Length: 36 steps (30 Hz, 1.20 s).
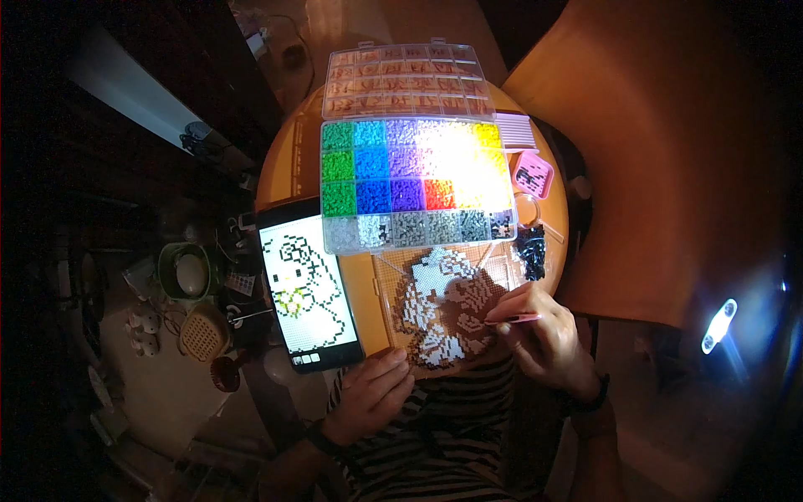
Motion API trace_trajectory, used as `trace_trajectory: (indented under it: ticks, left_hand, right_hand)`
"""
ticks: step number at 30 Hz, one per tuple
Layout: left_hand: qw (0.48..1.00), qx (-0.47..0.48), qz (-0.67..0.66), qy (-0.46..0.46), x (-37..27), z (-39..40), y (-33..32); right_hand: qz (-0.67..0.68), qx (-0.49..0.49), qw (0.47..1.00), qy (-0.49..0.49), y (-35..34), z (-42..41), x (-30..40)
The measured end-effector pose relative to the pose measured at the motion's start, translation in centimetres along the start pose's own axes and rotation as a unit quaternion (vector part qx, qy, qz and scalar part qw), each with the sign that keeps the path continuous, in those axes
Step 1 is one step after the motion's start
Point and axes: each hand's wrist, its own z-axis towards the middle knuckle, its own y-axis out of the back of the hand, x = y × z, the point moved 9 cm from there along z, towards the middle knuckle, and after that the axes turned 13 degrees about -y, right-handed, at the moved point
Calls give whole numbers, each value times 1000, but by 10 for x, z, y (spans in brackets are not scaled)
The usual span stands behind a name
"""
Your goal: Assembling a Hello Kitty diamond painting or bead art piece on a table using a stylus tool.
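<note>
A pegboard (pixel 390 295) lies near the front edge of the round table, and a fuse bead picture (pixel 433 276) in white and dark beads covers much of it. My right hand (pixel 542 332) pinches pink tweezers (pixel 522 318) over the picture's right side; whether a bead sits in their tips is too small to tell. My left hand (pixel 376 389) rests at the pegboard's lower left corner, fingers together. To the left, a tablet (pixel 307 282) shows a pixel pattern of a figure with a yellow-green bow. Beyond the pegboard stands an open compartment box (pixel 408 163) of coloured beads.
Right of the box are a pink tray (pixel 533 174) with black beads, a small round container (pixel 527 210) and a bag of black beads (pixel 532 251). White strips (pixel 515 132) lie behind them. An orange chair back (pixel 627 188) curves along the right.
</note>
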Motion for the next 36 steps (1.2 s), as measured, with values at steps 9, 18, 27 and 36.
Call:
trace_trajectory:
  ticks: [9, 18, 27, 36]
  left_hand:
    - [1000, 1, 8, -6, -1, 1, 0]
    - [1000, 2, 4, 5, -1, 0, 0]
    - [1000, 2, 8, -4, -1, -1, -1]
    - [1000, 3, -7, -5, 1, -1, -1]
  right_hand:
    - [1, 5, 1000, 5, -2, -3, -4]
    - [0, 5, 1000, 4, -1, -1, -2]
    - [11, -13, 1000, -4, 2, 0, -4]
    - [3, 3, 1000, -8, -3, -1, -6]
